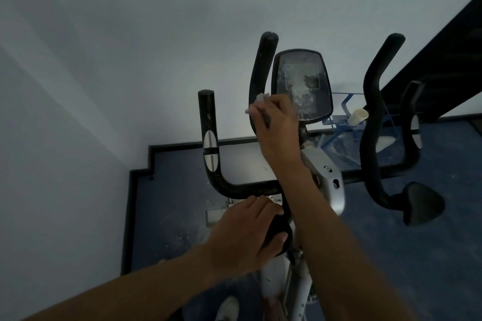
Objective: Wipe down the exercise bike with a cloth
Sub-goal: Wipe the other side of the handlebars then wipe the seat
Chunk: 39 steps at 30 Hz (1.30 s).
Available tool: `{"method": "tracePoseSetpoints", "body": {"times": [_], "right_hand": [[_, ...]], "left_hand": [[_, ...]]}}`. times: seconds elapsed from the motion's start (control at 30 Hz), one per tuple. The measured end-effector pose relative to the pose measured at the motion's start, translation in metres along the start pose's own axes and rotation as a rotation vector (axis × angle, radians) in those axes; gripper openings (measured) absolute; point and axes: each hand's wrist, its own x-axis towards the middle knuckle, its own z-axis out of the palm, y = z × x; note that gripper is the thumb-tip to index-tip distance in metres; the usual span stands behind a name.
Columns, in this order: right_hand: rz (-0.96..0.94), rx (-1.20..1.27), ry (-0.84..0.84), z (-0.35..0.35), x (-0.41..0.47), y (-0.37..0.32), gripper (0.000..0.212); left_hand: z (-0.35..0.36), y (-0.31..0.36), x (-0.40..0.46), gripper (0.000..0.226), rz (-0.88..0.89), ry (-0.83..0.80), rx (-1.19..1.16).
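Observation:
The exercise bike (pixel 324 174) stands below me, with black handlebars and a silver column. Its dusty console screen (pixel 302 83) faces up at the centre. My right hand (pixel 276 130) is closed around a small pale cloth (pixel 260 98) and presses it against the left inner handlebar (pixel 260 65), just left of the console. My left hand (pixel 247 232) grips a black knob (pixel 280 229) low on the column. The outer left handlebar (pixel 208 138) with silver pulse pads rises beside it.
A white wall fills the left and top. A blue floor with black skirting lies below. A blue wire rack (pixel 339 122) holding a pale paper cup (pixel 358 116) stands behind the bike. Right handlebars (pixel 375 112) and a dark slanted panel (pixel 443 60) crowd the right. My shoe (pixel 229 307) shows at the bottom.

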Motion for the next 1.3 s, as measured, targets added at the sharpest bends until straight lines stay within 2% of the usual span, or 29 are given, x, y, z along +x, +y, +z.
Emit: {"method": "tracePoseSetpoints", "body": {"times": [0.1, 0.2, 0.43, 0.57, 0.9, 1.13, 1.3], "right_hand": [[-0.049, -0.063, -0.116, -0.014, -0.023, 0.009, 0.01], [-0.091, -0.128, -0.163, -0.034, -0.04, 0.018, 0.009], [0.008, -0.055, -0.075, -0.019, -0.019, 0.005, 0.025], [0.01, -0.048, -0.004, 0.002, 0.014, -0.003, 0.022], [0.06, -0.131, -0.133, -0.042, -0.045, 0.014, 0.023], [-0.09, -0.122, -0.059, 0.005, 0.015, -0.001, 0.009], [-0.066, -0.157, -0.168, 0.007, 0.008, 0.001, 0.013]], "left_hand": [[0.001, -0.001, 0.0, 0.036, 0.006, 0.017, -0.019], [0.002, 0.0, 0.0, 0.038, 0.011, 0.016, -0.019], [-0.001, 0.001, 0.0, 0.034, 0.012, 0.015, -0.025], [-0.001, 0.001, 0.0, 0.036, -0.002, 0.0, -0.022], [0.002, -0.001, 0.0, 0.033, 0.006, 0.04, -0.046], [-0.001, 0.002, 0.0, 0.035, -0.01, 0.009, -0.036], [-0.001, 0.002, 0.001, 0.034, -0.015, 0.003, -0.032]]}}
